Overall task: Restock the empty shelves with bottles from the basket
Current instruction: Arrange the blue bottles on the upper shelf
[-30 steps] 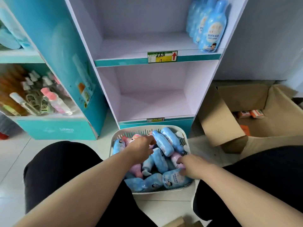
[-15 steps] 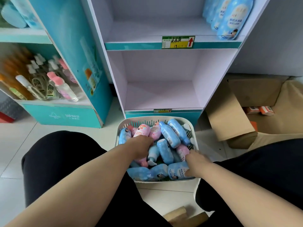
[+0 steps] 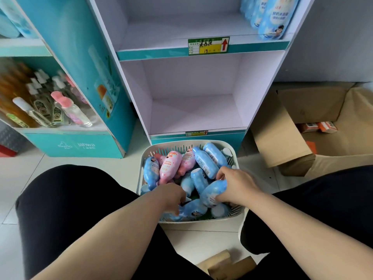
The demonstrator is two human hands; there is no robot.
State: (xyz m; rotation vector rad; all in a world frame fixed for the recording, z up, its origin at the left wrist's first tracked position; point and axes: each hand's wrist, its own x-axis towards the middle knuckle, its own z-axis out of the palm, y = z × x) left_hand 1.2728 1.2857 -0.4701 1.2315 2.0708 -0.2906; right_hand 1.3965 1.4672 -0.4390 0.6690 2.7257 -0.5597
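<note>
Right hand (image 3: 236, 188) curled round blue bottle (image 3: 212, 196), lower centre of frame, we judged for lifting to bare lower shelf (image 3: 193, 116) above. Left hand (image 3: 171, 197) dug among bottles (image 3: 205, 163) in basket (image 3: 203, 221), fingers bent; grip we could not tell.

Only brand I can actually read is "jahwa", in white letters on the base of the teal cardboard display stand (image 3: 86, 145) on the left. The tiny characters under it are too small for me. The green-and-yellow price tag (image 3: 208, 46) on the front edge of the white upper shelf (image 3: 171, 33) has a red up arrow, a handwritten "19" and some scribbled characters. The smaller tag (image 3: 196, 133) on the lower shelf (image 3: 191, 114) edge is unreadable. The light blue plastic bottle (image 3: 210, 194) gripped by the right hand (image 3: 236, 186) has print, but it's blurred.
</note>
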